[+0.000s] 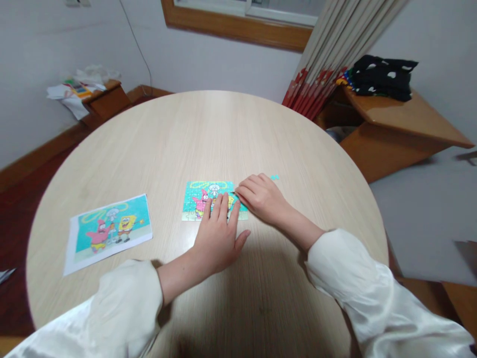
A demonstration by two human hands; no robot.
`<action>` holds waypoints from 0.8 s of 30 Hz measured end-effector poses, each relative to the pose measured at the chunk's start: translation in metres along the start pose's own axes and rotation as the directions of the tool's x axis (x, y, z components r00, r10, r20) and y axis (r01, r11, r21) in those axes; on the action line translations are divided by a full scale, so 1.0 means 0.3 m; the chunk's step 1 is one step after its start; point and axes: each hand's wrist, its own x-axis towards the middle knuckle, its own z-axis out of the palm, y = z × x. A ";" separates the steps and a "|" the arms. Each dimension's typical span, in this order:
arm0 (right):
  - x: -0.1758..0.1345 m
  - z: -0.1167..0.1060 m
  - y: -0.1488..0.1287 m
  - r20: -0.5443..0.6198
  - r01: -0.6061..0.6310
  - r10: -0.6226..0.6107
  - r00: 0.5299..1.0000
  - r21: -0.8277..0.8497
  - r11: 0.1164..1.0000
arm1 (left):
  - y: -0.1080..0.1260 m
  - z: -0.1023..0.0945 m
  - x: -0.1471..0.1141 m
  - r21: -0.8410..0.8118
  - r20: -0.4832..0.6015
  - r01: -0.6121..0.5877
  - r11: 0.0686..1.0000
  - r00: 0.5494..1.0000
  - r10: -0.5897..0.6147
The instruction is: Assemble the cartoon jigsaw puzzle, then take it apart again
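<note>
A cartoon jigsaw puzzle, mostly joined, lies on the round table in front of me. It shows a pink starfish figure, a pale squid figure and a yellow figure on turquoise. My left hand rests flat on its lower part with the fingers spread, covering some of the picture. At the puzzle's right side, my right hand has its fingers pinched together at the upper right edge. A small dark-edged puzzle piece shows at those fingertips, mostly hidden. Just beyond the right hand lie a few loose turquoise pieces.
A printed sheet with the same cartoon picture lies on the table at left. Behind the table are a curtain, a wooden cabinet with dark cloth on it, and a small stand holding papers.
</note>
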 end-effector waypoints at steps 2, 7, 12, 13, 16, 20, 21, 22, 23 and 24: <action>-0.008 -0.005 -0.003 0.006 0.035 -0.035 0.999 -0.014 0.999 | 0.000 -0.001 0.001 -0.001 0.003 -0.002 1.000 1.000 0.002; -0.017 -0.011 -0.014 0.059 0.043 -0.041 0.997 -0.029 0.999 | -0.001 0.000 0.000 -0.002 0.009 -0.004 1.000 1.000 0.004; -0.017 -0.018 -0.023 0.043 0.026 -0.023 0.999 -0.063 0.998 | -0.002 0.005 -0.002 -0.005 0.004 0.000 1.000 1.000 0.000; -0.016 -0.020 -0.024 0.026 0.018 -0.016 1.000 -0.075 0.997 | -0.002 0.005 -0.002 -0.006 0.002 0.001 1.000 1.000 -0.001; -0.011 -0.024 -0.021 -0.026 -0.030 0.027 0.999 -0.119 0.992 | -0.001 0.003 -0.001 -0.012 -0.004 0.001 1.000 1.000 -0.001; -0.007 -0.018 -0.012 0.010 -0.045 0.046 0.999 -0.106 0.993 | -0.001 -0.001 0.000 -0.002 -0.001 -0.003 1.000 1.000 0.003; -0.008 -0.015 -0.010 0.035 -0.039 0.042 0.999 -0.083 0.996 | -0.001 -0.002 0.000 0.001 0.002 -0.002 1.000 1.000 0.002; -0.009 -0.012 -0.009 0.058 -0.034 0.037 0.998 -0.055 0.998 | -0.001 -0.003 0.001 0.001 0.004 0.000 1.000 1.000 0.000; -0.011 -0.008 -0.007 0.077 -0.033 0.035 0.996 -0.027 0.999 | -0.001 -0.003 0.001 -0.001 0.006 0.001 1.000 1.000 -0.001; -0.014 -0.005 -0.006 0.090 -0.034 0.034 0.995 -0.002 0.999 | -0.001 -0.002 0.001 -0.004 0.008 0.001 1.000 1.000 -0.001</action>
